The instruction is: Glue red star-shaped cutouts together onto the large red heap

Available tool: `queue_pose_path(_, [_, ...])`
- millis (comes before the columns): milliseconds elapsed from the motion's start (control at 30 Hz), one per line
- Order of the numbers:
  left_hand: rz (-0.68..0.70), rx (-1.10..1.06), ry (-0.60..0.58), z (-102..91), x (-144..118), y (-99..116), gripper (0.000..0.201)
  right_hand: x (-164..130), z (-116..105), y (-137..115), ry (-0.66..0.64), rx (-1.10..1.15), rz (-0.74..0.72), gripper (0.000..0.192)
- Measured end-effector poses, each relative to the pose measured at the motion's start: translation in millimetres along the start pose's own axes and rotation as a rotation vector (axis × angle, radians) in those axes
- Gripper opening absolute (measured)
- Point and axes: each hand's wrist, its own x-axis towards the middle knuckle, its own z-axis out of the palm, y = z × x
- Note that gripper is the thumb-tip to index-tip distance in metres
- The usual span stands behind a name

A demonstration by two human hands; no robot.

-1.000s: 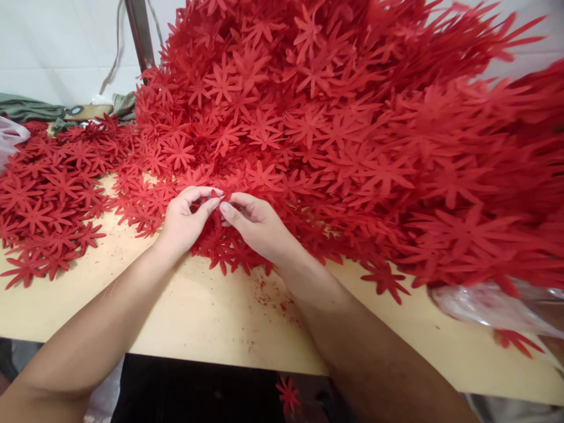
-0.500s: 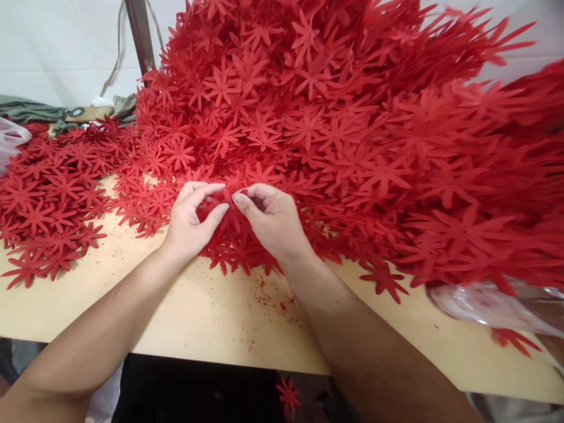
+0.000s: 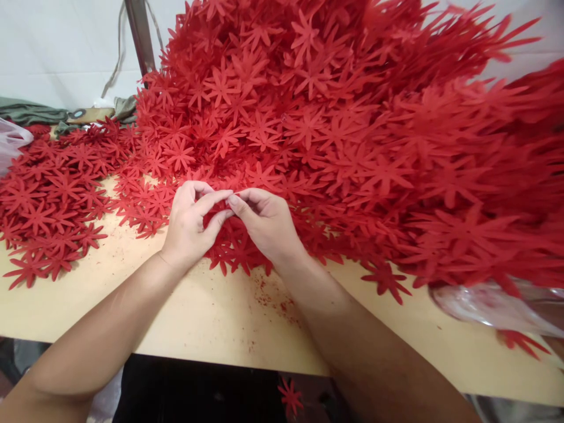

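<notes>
My left hand (image 3: 187,226) and my right hand (image 3: 268,223) meet fingertip to fingertip just above the near edge of a large heap of red flower-shaped cutouts (image 3: 308,132). Each has its thumb and index finger brought together in a pinch. Red shows around the fingertips, but the hands hide what is between them, and it blends with the heap behind. Several flower cutouts (image 3: 240,252) lie on the table beneath the hands. Each cutout has narrow, rounded petals spreading from a flat centre.
A lower spread of red flowers (image 3: 53,200) covers the table's left side. Red crumbs dot the pale tabletop (image 3: 207,317). Clear plastic (image 3: 484,302) lies at right, a white plastic bag (image 3: 11,141) at far left. One flower (image 3: 289,396) is below the table edge.
My left thumb and index finger have closed in and moved right to meet my right fingertips. My right hand has shifted slightly left. The heap looks the same.
</notes>
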Motion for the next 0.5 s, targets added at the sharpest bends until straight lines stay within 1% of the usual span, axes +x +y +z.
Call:
queue_pose_path(133, [0.001,0.045,0.008,-1.8,1.9,-1.8,0.022,1.1,0.0,1.8,-0.033,0.087,0.036,0.037])
queue_pose_path(200, [-0.001,0.033,0.006,-2.7,2.2,-1.0,0.022,1.3,-0.3,2.5,-0.042,0.118,0.053,0.039])
queue_pose_path(367, [-0.030,-0.052,-0.014,-4.9,1.7,2.1,0.029,-0.2,-1.1,1.6,-0.046,0.143,0.094,0.038])
queue_pose_path(500, [-0.057,-0.015,-0.028,-6.7,1.3,1.0,0.029,-1.6,0.0,0.4,-0.028,0.121,0.100,0.037])
